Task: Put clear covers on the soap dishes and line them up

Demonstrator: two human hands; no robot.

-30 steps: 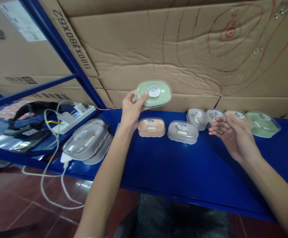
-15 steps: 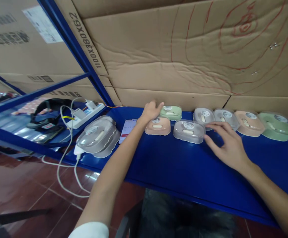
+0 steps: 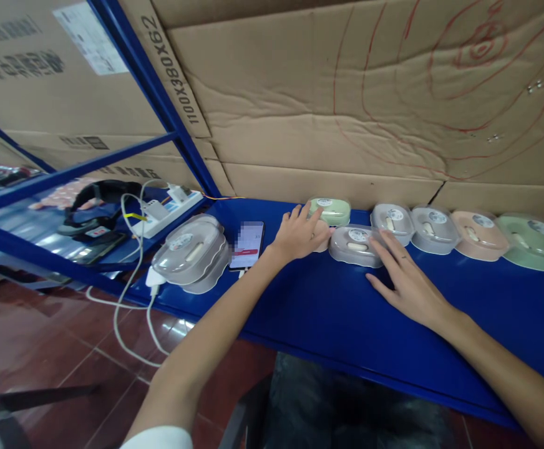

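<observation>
My left hand [image 3: 301,233] lies over a small peach box [image 3: 321,247], fingers spread and covering most of it. Just behind those fingers is a green box [image 3: 332,212] with a see-through lid. A grey box [image 3: 354,247] with a clear lid, pale clasp and round sticker sits between my hands. My right hand [image 3: 410,284] is open, its fingertips at the right end of that grey box; whether they press on it I cannot tell. Farther right stand two more grey boxes [image 3: 435,231], a second peach box [image 3: 480,236] and a larger green box [image 3: 531,243].
On the left, stacked grey boxes [image 3: 192,252] stand beside a phone [image 3: 252,240] with its screen lit. A white power strip [image 3: 169,212] with trailing cables [image 3: 121,312] lies near the blue frame post [image 3: 197,162]. Cardboard [image 3: 272,143] walls the back of the blue shelf [image 3: 328,312].
My left hand has moved right and toward me, from beside the green box to over the peach box. My right hand has shifted slightly left, onto the grey box's end. The view has tilted slightly.
</observation>
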